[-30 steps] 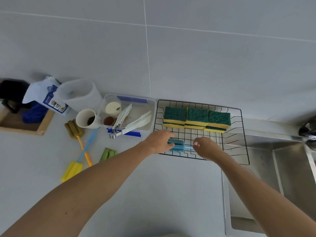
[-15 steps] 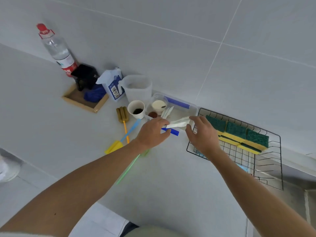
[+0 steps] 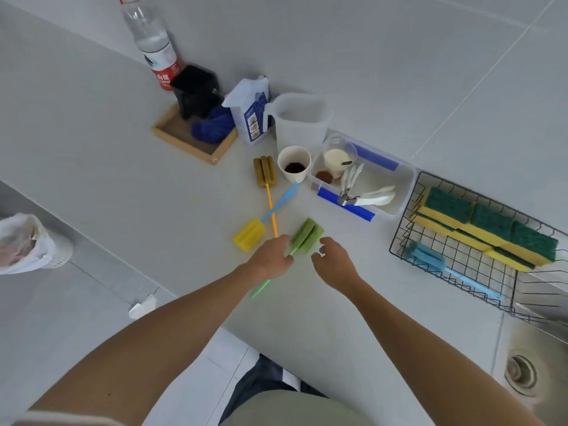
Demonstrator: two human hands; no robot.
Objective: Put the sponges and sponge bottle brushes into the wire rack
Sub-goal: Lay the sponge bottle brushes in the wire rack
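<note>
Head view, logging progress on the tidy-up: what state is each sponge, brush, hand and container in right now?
Green-and-yellow sponges: stacked in the wire rack.
Blue brush: lying in the rack.
Green brush: on the counter, handle under the left hand.
Right hand: open, empty.
Yellow brush: on the counter, handle crossing the brown one's.
Brown brush: on the counter.
Paper cup: upright.

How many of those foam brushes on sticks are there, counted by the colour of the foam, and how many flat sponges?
Blue foam brush, in the wire rack: 1
Green foam brush: 1
Yellow foam brush: 1
Brown foam brush: 1
Green-and-yellow flat sponges, in the rack: 3
Total: 7
</note>
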